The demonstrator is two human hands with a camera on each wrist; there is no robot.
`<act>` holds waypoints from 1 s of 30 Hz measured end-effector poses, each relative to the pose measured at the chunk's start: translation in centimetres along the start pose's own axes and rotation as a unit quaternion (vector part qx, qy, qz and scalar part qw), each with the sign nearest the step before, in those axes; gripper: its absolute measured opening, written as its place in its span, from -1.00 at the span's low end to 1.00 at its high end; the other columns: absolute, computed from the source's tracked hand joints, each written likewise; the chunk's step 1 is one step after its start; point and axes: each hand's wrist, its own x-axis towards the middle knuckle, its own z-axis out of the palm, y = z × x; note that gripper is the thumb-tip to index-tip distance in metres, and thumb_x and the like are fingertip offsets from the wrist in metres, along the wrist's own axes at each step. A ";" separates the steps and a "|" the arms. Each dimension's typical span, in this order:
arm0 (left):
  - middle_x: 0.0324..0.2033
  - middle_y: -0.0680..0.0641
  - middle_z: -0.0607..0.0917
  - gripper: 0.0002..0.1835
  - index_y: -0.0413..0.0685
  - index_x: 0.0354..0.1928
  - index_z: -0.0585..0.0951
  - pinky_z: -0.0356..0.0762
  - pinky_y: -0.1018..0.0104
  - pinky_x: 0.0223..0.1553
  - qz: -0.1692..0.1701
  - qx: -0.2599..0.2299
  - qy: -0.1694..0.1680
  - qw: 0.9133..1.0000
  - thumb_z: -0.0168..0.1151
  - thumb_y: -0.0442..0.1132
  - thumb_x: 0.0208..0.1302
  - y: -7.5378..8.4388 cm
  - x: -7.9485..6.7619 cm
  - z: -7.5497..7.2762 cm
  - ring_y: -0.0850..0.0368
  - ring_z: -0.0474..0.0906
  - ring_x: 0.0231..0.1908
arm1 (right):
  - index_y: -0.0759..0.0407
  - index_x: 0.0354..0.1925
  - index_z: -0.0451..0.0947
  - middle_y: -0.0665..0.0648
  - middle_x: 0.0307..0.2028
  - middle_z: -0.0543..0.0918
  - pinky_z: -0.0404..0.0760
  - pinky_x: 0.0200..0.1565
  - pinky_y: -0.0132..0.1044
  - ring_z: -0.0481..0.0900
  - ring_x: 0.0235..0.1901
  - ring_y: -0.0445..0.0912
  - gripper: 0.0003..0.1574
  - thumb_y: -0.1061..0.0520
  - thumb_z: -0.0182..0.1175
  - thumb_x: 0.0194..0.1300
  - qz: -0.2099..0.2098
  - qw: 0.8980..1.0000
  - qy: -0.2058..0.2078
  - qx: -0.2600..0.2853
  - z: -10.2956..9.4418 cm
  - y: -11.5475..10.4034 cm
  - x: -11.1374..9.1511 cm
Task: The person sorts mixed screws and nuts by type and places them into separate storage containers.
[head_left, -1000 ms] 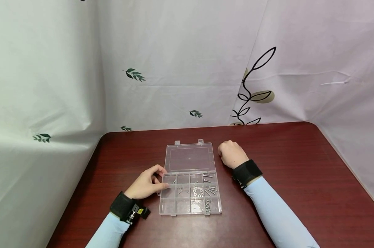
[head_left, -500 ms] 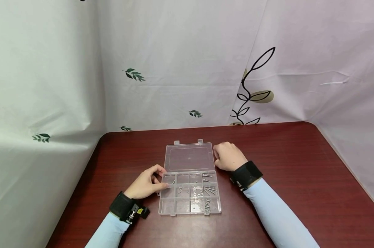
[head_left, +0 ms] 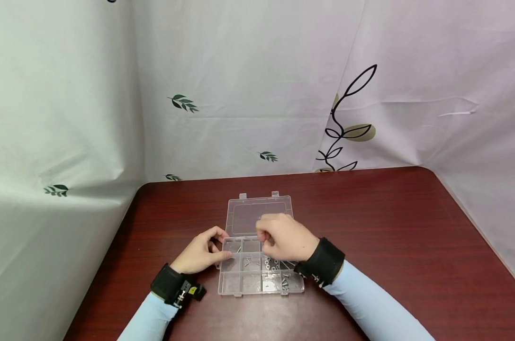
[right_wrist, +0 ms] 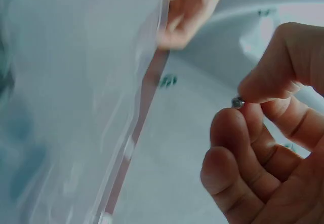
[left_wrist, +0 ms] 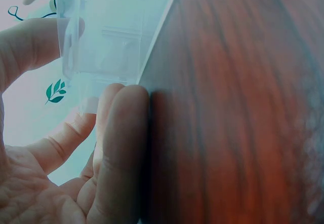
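Observation:
A clear plastic compartment box [head_left: 229,294] lies on the table with its lid [head_left: 244,215] folded back flat. My left hand [head_left: 201,253] grips the box's left side, thumb over the rim and fingers at the back corner. Over the back compartments, my right hand [head_left: 289,239] pinches a small metal screw [right_wrist: 237,103] between thumb and index finger; only its shiny round end shows. Small screws [head_left: 247,261] lie in a middle compartment, white washers [head_left: 267,263] in the one beside it. More screws [head_left: 285,282] sit at the front right. My right hand hides some back compartments.
The dark red wooden table [head_left: 389,227] extends to both sides of the box. Behind it and at the sides hangs a pale cloth [head_left: 240,94] with leaf prints. Latch tabs [head_left: 275,193] stick out from the lid's far edge.
My right hand has moved left from the table beside the lid to over the box's back compartments. My left hand keeps its grip on the box's left side.

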 end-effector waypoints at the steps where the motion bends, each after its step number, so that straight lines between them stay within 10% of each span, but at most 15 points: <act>1: -0.18 -0.12 0.53 -0.49 -0.02 -0.03 0.53 0.54 0.34 -0.48 -0.001 -0.001 0.000 1.000 0.45 0.08 0.08 0.0 0.0 0.0 0.15 0.54 -0.53 | -0.10 -0.54 0.34 -0.18 -0.51 0.34 0.35 -0.55 -0.55 0.33 -0.56 -0.36 -0.73 0.28 0.10 -0.21 -0.008 1.000 -0.002 0.006 0.2 -0.5 0.0; 11: -0.16 -0.11 0.53 -0.48 -0.01 0.00 0.52 0.58 0.32 -0.43 0.003 -0.009 -0.007 1.000 0.41 0.11 0.11 0.0 0.0 -0.1 0.14 0.57 -0.49 | -0.05 -0.35 0.51 -0.14 -0.37 0.45 0.31 -0.48 -0.61 0.35 -0.52 -0.36 -0.80 0.19 0.20 -0.03 -0.059 0.997 -0.049 0.020 1.5 -3.0 0.0; 17: -0.16 -0.10 0.53 -0.48 -0.01 0.01 0.52 0.58 0.32 -0.43 0.004 -0.008 -0.009 1.000 0.41 0.11 0.12 -0.1 -0.1 -0.2 0.14 0.57 -0.48 | 0.00 0.09 0.57 -0.10 -0.17 0.43 0.36 -0.38 -0.56 0.33 -0.47 -0.35 -0.43 -0.08 0.36 0.09 -0.052 0.995 -0.082 -0.005 1.0 -3.0 -0.2; 30: -0.18 -0.11 0.51 -0.48 -0.03 -0.01 0.52 0.56 0.33 -0.45 0.004 -0.002 -0.006 1.000 0.42 0.10 0.10 -0.3 -0.4 -0.1 0.15 0.53 -0.51 | -0.04 0.05 0.60 -0.14 -0.16 0.45 0.41 -0.35 -0.49 0.39 -0.38 -0.33 -0.50 -0.05 0.33 0.10 -0.016 0.998 -0.053 -0.031 -0.6 -0.7 -1.6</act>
